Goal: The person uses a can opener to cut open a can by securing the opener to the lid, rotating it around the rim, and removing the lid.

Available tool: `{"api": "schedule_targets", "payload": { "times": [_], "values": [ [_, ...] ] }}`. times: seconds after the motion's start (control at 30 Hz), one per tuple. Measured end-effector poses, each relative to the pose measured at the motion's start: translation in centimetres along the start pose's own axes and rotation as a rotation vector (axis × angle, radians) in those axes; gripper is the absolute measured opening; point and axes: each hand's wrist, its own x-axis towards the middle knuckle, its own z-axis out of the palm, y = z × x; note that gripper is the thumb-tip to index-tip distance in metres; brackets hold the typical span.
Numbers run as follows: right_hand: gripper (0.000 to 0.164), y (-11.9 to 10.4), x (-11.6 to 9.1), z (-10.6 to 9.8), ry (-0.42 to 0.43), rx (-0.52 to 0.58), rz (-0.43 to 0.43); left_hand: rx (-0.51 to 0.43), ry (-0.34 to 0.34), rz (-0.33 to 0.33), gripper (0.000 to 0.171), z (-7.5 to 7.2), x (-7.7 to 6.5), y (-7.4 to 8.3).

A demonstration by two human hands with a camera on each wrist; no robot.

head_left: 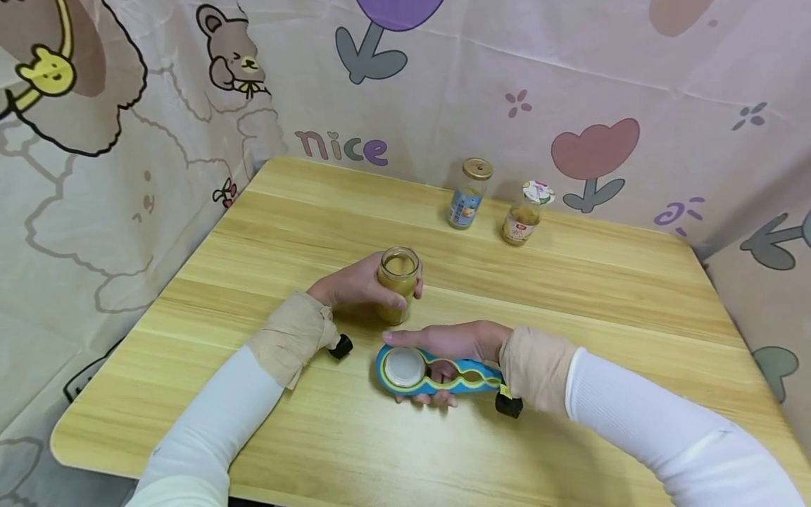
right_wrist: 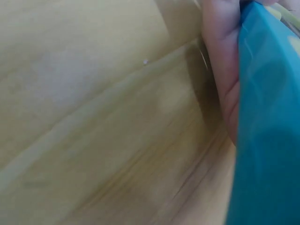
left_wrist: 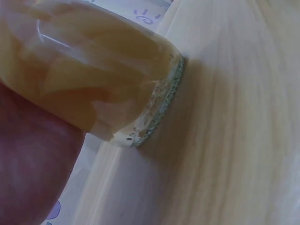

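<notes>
Open jar: lidless and filled with yellowish contents, the glass jar stands near upright at mid-worktop, its base on or just above the wood; contact cannot be told
Left grip: a person's left hand wraps the glass, thumb across the near side, fingertips round the far side
Blue opener: just nearer the wearer, a blue opener carries a pale lid in its largest ring
Right grip: the right hand is closed round the opener, thumb along the far edge, fingertips below
Steady work: the jar seems best kept level and low against spills, the opener flat so the lid stays seated
Back row: a gold-lidded jar and a floral-capped jar stand side by side toward the worktop's far edge
</notes>
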Motion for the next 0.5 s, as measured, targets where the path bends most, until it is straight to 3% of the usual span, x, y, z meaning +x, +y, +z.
{"api": "schedule_targets", "payload": {
  "times": [0.17, 0.5],
  "values": [
    [0.084, -0.22, 0.15, -0.09, -0.024, -0.023, 0.005, -0.006, 0.003, -0.003, 0.036, -0.06, -0.11, -0.04],
    [0.086, -0.46, -0.06, 0.04, 0.034, -0.049, 0.054, 0.005, 0.008, -0.002, 0.036, -0.05, 0.01, -0.03]
  ]
}}
